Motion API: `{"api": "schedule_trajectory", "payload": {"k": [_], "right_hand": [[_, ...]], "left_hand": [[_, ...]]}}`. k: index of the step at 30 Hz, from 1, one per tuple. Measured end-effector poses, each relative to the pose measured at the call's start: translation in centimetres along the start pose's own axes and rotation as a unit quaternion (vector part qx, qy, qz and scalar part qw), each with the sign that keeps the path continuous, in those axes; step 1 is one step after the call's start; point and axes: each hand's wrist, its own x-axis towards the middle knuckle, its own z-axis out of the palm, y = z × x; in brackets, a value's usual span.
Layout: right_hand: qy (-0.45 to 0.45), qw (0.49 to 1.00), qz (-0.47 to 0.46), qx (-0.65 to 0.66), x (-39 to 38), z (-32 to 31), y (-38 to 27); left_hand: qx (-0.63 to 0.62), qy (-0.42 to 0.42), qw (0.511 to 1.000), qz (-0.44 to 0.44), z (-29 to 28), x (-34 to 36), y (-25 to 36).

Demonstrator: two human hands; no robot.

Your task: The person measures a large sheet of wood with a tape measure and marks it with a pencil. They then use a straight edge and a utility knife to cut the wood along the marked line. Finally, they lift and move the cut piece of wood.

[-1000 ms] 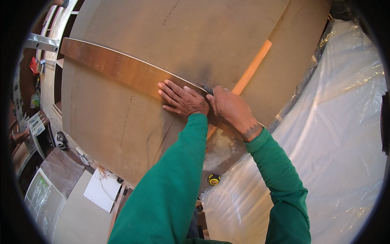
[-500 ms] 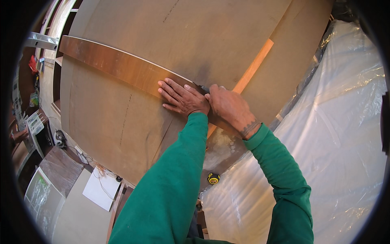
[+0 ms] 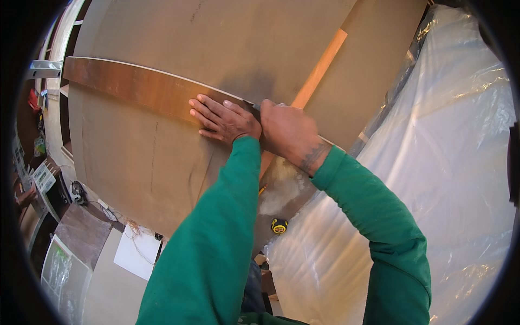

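A long brown strip of board (image 3: 130, 80) with a white far edge lies across a large brown panel (image 3: 146, 30). My left hand (image 3: 226, 120) rests flat on the strip, fingers spread and pointing left. Right beside it, my right hand (image 3: 287, 130) is closed around what looks like a utility knife (image 3: 256, 106). Only the knife's dark front end shows, at the strip's white edge; its handle is hidden in my fist. An orange-brown wooden slat (image 3: 320, 67) runs crosswise, passing behind my right hand.
A yellow and black tape measure (image 3: 279, 226) and a pencil (image 3: 262, 190) lie near my left forearm. Clear plastic sheeting (image 3: 417, 173) covers the right side. A white sheet (image 3: 136, 252) and a circular saw (image 3: 78, 192) are at the lower left. A ladder part (image 3: 45, 69) stands far left.
The whole view has shifted, so the panel and both hands appear farther left. The pencil has come into sight beside my left sleeve. Both hands keep their holds.
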Motion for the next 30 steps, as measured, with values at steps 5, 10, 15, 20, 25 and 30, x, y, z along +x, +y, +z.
{"api": "schedule_trajectory", "payload": {"k": [5,10,15,20,25,30], "right_hand": [[-0.065,0.995,0.043,-0.06,-2.9,-1.7,1.7],[-0.094,0.989,0.062,-0.094,-5.7,-2.0,3.8],[-0.107,0.984,0.085,-0.115,-6.3,-1.5,4.6],[-0.017,0.995,0.022,-0.099,-7.4,-1.0,4.8],[0.041,0.998,-0.001,-0.051,-5.2,-2.0,1.7],[0.068,0.997,-0.03,-0.008,-0.8,0.8,0.1]], "left_hand": [[0.003,0.002,1.0,0.003,0.0,0.0,-0.2],[-0.004,0.007,1.0,0.006,0.2,0.0,-0.2],[0.009,0.013,1.0,0.001,0.4,0.0,-0.2],[-0.008,0.03,0.999,0.01,0.2,-0.4,0.0],[-0.011,0.027,1.0,0.003,0.2,-0.1,-0.1],[0.007,0.018,1.0,0.0,0.3,0.0,0.1]]}}
